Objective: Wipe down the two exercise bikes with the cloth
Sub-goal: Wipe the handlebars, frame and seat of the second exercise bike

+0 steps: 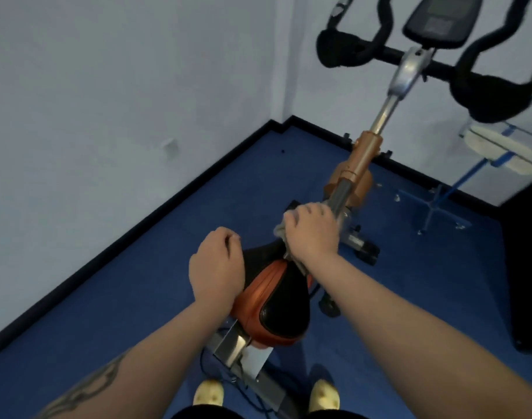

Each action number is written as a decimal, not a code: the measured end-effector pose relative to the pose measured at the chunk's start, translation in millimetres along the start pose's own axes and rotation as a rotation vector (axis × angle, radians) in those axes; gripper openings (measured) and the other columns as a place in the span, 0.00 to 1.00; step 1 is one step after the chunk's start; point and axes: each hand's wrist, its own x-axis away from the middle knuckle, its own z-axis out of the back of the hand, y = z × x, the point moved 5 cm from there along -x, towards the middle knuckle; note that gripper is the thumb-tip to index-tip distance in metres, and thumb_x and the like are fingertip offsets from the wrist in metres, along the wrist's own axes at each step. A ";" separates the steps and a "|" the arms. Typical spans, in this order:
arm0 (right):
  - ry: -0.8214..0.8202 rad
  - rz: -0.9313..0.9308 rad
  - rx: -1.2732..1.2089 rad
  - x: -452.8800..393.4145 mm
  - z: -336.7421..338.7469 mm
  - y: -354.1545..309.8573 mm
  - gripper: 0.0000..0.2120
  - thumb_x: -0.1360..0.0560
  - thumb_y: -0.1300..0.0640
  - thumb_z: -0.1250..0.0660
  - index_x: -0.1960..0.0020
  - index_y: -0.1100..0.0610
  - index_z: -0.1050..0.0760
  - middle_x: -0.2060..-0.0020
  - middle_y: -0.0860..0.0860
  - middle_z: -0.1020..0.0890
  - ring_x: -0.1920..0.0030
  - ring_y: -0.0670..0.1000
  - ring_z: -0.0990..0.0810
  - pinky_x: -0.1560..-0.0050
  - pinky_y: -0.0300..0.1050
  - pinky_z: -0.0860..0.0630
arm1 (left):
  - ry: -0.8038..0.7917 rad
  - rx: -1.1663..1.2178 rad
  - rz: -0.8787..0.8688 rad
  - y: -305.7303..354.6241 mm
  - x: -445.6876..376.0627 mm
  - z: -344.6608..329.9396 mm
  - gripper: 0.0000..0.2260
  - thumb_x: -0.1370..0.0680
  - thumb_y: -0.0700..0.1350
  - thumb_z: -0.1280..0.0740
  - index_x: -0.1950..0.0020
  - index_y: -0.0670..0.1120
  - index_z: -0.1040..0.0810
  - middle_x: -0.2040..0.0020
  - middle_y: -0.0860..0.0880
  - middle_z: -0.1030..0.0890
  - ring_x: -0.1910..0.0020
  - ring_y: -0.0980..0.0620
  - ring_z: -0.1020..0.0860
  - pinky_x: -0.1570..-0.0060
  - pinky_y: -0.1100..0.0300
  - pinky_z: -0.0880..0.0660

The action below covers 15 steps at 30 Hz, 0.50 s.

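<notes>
While the left hand (pixel 214 267) rests loosely curled on the exercise bike's saddle (pixel 273 303), the right hand (pixel 311 232) grips the cloth (pixel 281 229), apparently pressed against the frame just ahead, arm outstretched.

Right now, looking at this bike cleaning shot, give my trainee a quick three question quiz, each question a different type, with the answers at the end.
1. True or false: the right hand holds the cloth against the bike frame, just ahead of the saddle.
2. Multiple choice: the left hand is A) on the handlebars, B) beside the saddle's left edge with curled fingers, C) carrying a spray bottle.
3. Fill in: the display console sits between the two ____.

Key
1. True.
2. B. Whether it grips the saddle cannot be seen.
3. Handlebars.
</notes>
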 end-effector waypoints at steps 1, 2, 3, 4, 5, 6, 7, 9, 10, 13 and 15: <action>-0.023 0.189 0.128 8.2 -1.9 -14.0 0.22 0.18 0.47 0.53 0.44 0.53 0.22 0.43 0.52 0.20 0.40 0.56 0.28 0.34 0.54 0.37 | 0.061 0.034 0.072 -4.0 3.0 3.6 0.09 0.19 0.48 0.43 0.53 0.52 0.24 0.55 0.57 0.23 0.58 0.57 0.26 0.54 0.52 0.28; -0.034 0.355 0.108 21.9 -5.6 -25.2 0.21 0.19 0.47 0.51 0.49 0.52 0.21 0.49 0.51 0.18 0.45 0.55 0.25 0.36 0.55 0.36 | 0.107 0.070 0.143 -8.3 6.6 5.2 0.09 0.19 0.48 0.43 0.53 0.52 0.24 0.55 0.57 0.22 0.56 0.55 0.25 0.53 0.51 0.28; -0.008 0.520 0.048 36.4 -6.8 -31.7 0.21 0.20 0.46 0.50 0.51 0.51 0.20 0.52 0.50 0.17 0.48 0.54 0.24 0.36 0.55 0.35 | 0.141 0.113 0.206 -11.2 11.6 4.9 0.09 0.19 0.48 0.43 0.53 0.51 0.24 0.55 0.56 0.22 0.55 0.53 0.24 0.53 0.51 0.28; -0.041 0.605 -0.051 44.1 -4.5 -31.0 0.21 0.20 0.45 0.50 0.50 0.51 0.20 0.52 0.50 0.17 0.48 0.54 0.23 0.36 0.55 0.34 | 0.163 0.158 0.255 -12.7 18.2 3.5 0.08 0.19 0.48 0.42 0.52 0.51 0.24 0.54 0.55 0.22 0.53 0.52 0.24 0.53 0.51 0.28; -0.066 0.712 -0.043 40.9 -1.9 -26.9 0.21 0.20 0.44 0.50 0.48 0.52 0.20 0.51 0.50 0.17 0.49 0.55 0.22 0.39 0.53 0.33 | 0.180 0.191 0.285 -12.8 26.4 1.3 0.07 0.19 0.48 0.42 0.51 0.50 0.25 0.53 0.54 0.22 0.51 0.50 0.24 0.52 0.51 0.27; -0.130 0.770 -0.003 31.4 1.5 -21.2 0.21 0.19 0.44 0.50 0.47 0.52 0.20 0.51 0.51 0.17 0.49 0.56 0.22 0.43 0.52 0.32 | 0.198 0.209 0.295 -11.8 35.3 -1.2 0.07 0.19 0.48 0.41 0.49 0.49 0.25 0.51 0.53 0.23 0.49 0.50 0.24 0.50 0.51 0.27; -0.163 0.783 0.080 17.5 5.0 -15.5 0.21 0.18 0.44 0.50 0.48 0.52 0.21 0.51 0.52 0.17 0.50 0.57 0.22 0.47 0.52 0.32 | 0.218 0.224 0.290 -10.5 45.4 -4.0 0.06 0.19 0.48 0.40 0.46 0.49 0.26 0.48 0.53 0.24 0.46 0.50 0.25 0.48 0.54 0.28; -0.111 0.648 0.197 -10.0 10.4 -4.9 0.21 0.17 0.45 0.51 0.50 0.52 0.21 0.52 0.51 0.17 0.51 0.57 0.22 0.50 0.53 0.31 | 0.262 0.293 0.293 -7.9 65.1 -9.4 0.13 0.20 0.50 0.36 0.37 0.48 0.29 0.42 0.53 0.28 0.41 0.53 0.28 0.45 0.65 0.33; -0.084 0.570 0.223 -11.0 9.7 -7.4 0.22 0.17 0.46 0.51 0.51 0.52 0.20 0.52 0.52 0.17 0.51 0.58 0.22 0.49 0.53 0.30 | 0.269 0.346 0.318 -7.1 73.7 -11.9 0.20 0.21 0.51 0.33 0.32 0.48 0.32 0.39 0.54 0.31 0.39 0.55 0.30 0.43 0.68 0.36; -0.028 0.638 0.207 25.6 -7.3 -36.1 0.23 0.18 0.47 0.54 0.49 0.53 0.21 0.52 0.52 0.17 0.50 0.59 0.22 0.46 0.53 0.32 | 0.198 0.395 0.368 -6.8 93.1 -22.7 0.44 0.32 0.58 0.24 0.23 0.51 0.44 0.31 0.55 0.38 0.31 0.56 0.37 0.32 0.59 0.38; -0.066 0.865 0.141 38.6 -6.7 -41.3 0.23 0.20 0.46 0.57 0.42 0.51 0.25 0.47 0.50 0.19 0.49 0.57 0.22 0.48 0.52 0.31 | 0.121 0.404 0.362 -7.6 101.8 -26.9 0.56 0.40 0.63 0.22 0.22 0.56 0.54 0.25 0.56 0.44 0.27 0.54 0.41 0.27 0.52 0.39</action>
